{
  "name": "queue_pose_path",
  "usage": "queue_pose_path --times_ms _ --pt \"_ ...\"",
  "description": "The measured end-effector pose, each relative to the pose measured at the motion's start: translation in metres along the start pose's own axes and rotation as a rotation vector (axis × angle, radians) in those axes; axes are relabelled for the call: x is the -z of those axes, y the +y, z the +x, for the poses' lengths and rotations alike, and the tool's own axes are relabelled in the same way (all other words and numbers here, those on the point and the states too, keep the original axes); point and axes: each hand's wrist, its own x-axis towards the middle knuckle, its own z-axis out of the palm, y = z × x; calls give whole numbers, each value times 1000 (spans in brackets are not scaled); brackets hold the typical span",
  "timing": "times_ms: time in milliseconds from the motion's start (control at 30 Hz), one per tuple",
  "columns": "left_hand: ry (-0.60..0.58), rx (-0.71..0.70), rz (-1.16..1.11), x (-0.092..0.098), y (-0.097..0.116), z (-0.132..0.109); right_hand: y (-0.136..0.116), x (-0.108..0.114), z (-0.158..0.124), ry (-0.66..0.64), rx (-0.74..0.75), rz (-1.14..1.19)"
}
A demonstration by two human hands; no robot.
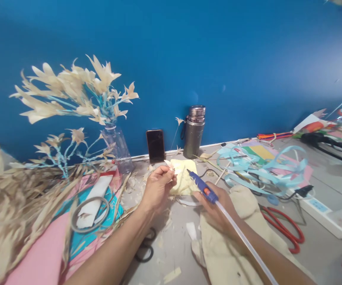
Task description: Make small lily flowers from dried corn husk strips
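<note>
My right hand is wrapped round a blue hot glue gun, with a long clear glue stick running out of its back end. Its nozzle points left toward my left hand, a short gap away. Between the left thumb and fingers I pinch a small pale husk flower, partly hidden by the fingertips. Under and behind both hands lies a yellow paper sheet. A thin stem topped by one pale flower stands behind it.
Pale flowers fill a clear bottle at the left, above dried husks. A phone and a flask stand by the wall. Blue ribbon, red-handled scissors and a power strip lie right; black-handled scissors lie below.
</note>
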Motion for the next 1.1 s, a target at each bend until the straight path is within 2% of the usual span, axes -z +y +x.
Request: queue_pose_path --times_ms 100,233,367,500,567,733,800,900,1033,1100 --pt "-12 29 -28 -1 4 -1 0 2 2 -99 64 -260" --pt "-48 51 -63 -3 8 -3 1 0 2 -222 178 -473" --pt "-73 109 -104 -6 9 -5 4 4 3 -341 223 -526" --pt "-85 169 -145 -8 9 -7 1 21 6 -495 297 -457" --pt "-83 186 -161 -8 9 -7 -7 28 8 -442 354 -455" --pt "-27 182 -154 -9 8 -9 -38 24 15 79 599 -561" --pt "4 157 -117 -9 6 -10 -48 17 21 227 691 -604" --pt "76 117 -5 -10 4 -11 -56 8 32 290 766 -697" --pt "155 33 148 -11 3 -12 -57 2 40 263 809 -810" --pt "162 17 173 -10 3 -12 -56 1 41 237 793 -782"
